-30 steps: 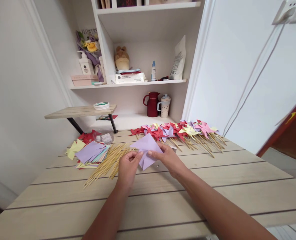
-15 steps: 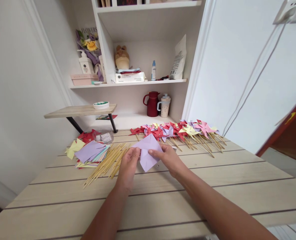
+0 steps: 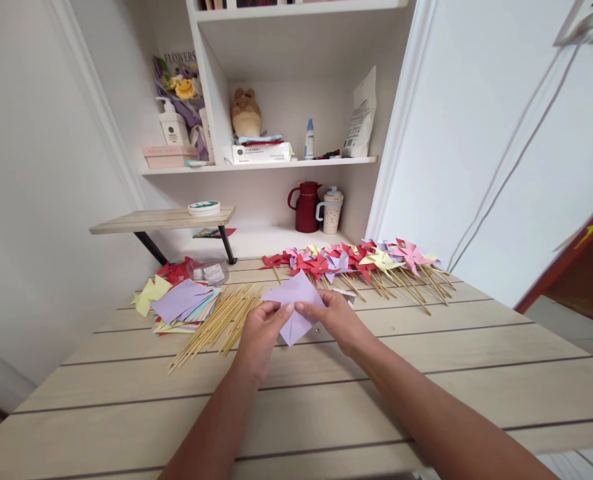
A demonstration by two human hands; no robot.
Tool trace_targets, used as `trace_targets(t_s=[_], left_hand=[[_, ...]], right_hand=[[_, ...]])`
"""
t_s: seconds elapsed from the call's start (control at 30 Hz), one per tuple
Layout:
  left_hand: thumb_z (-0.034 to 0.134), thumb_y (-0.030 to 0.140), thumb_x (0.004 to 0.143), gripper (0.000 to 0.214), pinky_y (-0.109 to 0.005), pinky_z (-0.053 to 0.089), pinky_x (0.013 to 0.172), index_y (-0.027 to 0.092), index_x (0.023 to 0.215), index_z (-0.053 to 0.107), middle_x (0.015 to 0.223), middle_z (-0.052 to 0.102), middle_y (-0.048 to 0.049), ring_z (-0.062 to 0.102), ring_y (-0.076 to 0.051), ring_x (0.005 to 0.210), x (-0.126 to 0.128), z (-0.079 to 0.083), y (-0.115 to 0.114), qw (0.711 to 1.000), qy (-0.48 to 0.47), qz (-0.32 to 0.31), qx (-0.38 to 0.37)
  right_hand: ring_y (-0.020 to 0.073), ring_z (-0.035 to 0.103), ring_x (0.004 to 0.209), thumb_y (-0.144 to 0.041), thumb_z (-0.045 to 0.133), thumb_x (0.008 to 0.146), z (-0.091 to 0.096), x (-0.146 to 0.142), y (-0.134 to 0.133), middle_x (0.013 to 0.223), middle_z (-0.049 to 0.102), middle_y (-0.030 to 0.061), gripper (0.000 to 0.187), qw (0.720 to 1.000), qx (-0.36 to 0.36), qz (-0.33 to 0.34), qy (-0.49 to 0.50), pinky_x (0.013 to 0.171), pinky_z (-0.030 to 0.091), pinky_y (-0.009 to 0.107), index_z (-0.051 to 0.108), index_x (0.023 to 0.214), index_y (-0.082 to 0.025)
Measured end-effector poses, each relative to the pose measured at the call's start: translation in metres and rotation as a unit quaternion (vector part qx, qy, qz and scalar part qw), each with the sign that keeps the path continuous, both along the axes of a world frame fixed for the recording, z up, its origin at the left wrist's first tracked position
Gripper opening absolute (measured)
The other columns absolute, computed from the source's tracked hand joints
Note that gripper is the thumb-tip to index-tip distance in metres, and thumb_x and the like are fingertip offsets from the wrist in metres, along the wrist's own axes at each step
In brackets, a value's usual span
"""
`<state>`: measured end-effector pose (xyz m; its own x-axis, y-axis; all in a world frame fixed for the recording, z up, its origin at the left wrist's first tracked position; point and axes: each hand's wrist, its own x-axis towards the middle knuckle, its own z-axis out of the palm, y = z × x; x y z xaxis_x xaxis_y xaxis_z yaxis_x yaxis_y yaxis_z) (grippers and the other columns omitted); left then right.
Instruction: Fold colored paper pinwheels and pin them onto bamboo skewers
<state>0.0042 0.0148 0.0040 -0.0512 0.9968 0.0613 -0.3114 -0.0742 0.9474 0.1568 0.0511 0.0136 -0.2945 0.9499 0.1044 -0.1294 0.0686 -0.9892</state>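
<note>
Between my hands, a little above the table, is a purple paper square (image 3: 296, 288) with creases and slits running in from its corners. My left hand (image 3: 262, 328) is closed on its left side, thumb on top near the middle. From the right, my right hand (image 3: 339, 320) pinches the same sheet, its thumb tip close to the left thumb. The fingers under the paper are hidden. Left of my left hand lies a loose bundle of thin wooden sticks (image 3: 211, 327). Beyond the paper, finished paper pinwheels (image 3: 386, 260) on sticks lie in a row.
A stack of coloured paper sheets (image 3: 181, 303) and a clear plastic box (image 3: 211, 272) sit at the left, by a small raised shelf (image 3: 161, 220). A red jug (image 3: 306, 207) and a cup (image 3: 331, 212) stand behind the pinwheels, below a white shelf (image 3: 256, 167).
My left thumb has moved right and inward over the paper, close to my right thumb. The purple sheet stays held in both hands in nearly the same place.
</note>
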Motion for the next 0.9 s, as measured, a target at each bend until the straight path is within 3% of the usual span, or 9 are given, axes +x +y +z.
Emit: trace_targets(t_s=[0.17,0.3,0.47,0.67,0.8,0.9], left_hand=[[0.086,0.041,0.063,0.034,-0.027,0.049,0.065,0.014,0.079,0.075,0.071,0.073,-0.0050,0.066,-0.017,0.067,-0.001,-0.002,0.002,0.999,0.016,0.044,-0.008],[0.088,0.040,0.060,0.035,-0.026,0.048,0.065,0.013,0.078,0.074,0.071,0.072,-0.0044,0.065,-0.016,0.066,-0.003,-0.006,0.005,0.997,0.002,0.071,-0.029],[0.088,0.038,0.058,0.035,-0.025,0.048,0.066,0.013,0.078,0.073,0.076,0.073,-0.0045,0.065,-0.015,0.069,-0.009,-0.005,0.007,0.990,-0.064,0.117,-0.045],[0.090,0.031,0.055,0.035,-0.021,0.049,0.065,0.013,0.079,0.072,0.081,0.074,-0.0038,0.065,-0.012,0.071,-0.016,-0.004,0.011,0.972,-0.172,0.159,-0.039],[0.089,0.028,0.056,0.033,-0.023,0.051,0.067,0.013,0.081,0.073,0.082,0.075,-0.0044,0.067,-0.013,0.071,-0.016,-0.003,0.013,0.965,-0.217,0.142,-0.030],[0.090,0.027,0.055,0.034,-0.022,0.052,0.068,0.012,0.081,0.072,0.082,0.074,-0.0039,0.067,-0.012,0.072,-0.014,-0.001,0.012,0.965,-0.230,0.126,-0.023]], right_hand=[[0.0171,0.056,0.067,-0.045,0.080,0.066,-0.004,-0.002,-0.001,0.072,0.067,0.0021,0.036,1.000,0.010,0.023,-0.003,0.065,0.040,0.030,0.070,0.081,-0.014],[0.0172,0.056,0.069,-0.048,0.076,0.072,-0.006,-0.003,0.000,0.075,0.066,0.0013,0.034,0.999,0.042,-0.007,-0.002,0.067,0.042,0.030,0.066,0.085,-0.017],[0.0188,0.059,0.081,-0.042,0.069,0.082,-0.010,0.002,0.006,0.084,0.063,0.0003,0.042,0.989,0.122,-0.076,0.025,0.075,0.047,0.032,0.057,0.117,-0.024],[0.0164,0.056,0.072,-0.027,0.062,0.088,-0.016,-0.002,-0.002,0.083,0.057,-0.0006,0.052,0.944,0.302,-0.055,-0.119,0.073,0.049,0.032,0.047,0.138,-0.026],[0.0142,0.054,0.065,-0.018,0.057,0.088,-0.019,-0.012,-0.012,0.075,0.056,-0.0023,0.048,0.912,0.369,-0.019,-0.179,0.065,0.047,0.027,0.051,0.135,-0.025],[0.0142,0.053,0.064,-0.015,0.057,0.087,-0.020,-0.015,-0.014,0.073,0.057,-0.0014,0.039,0.894,0.393,-0.032,-0.214,0.060,0.044,0.025,0.060,0.125,-0.023]])
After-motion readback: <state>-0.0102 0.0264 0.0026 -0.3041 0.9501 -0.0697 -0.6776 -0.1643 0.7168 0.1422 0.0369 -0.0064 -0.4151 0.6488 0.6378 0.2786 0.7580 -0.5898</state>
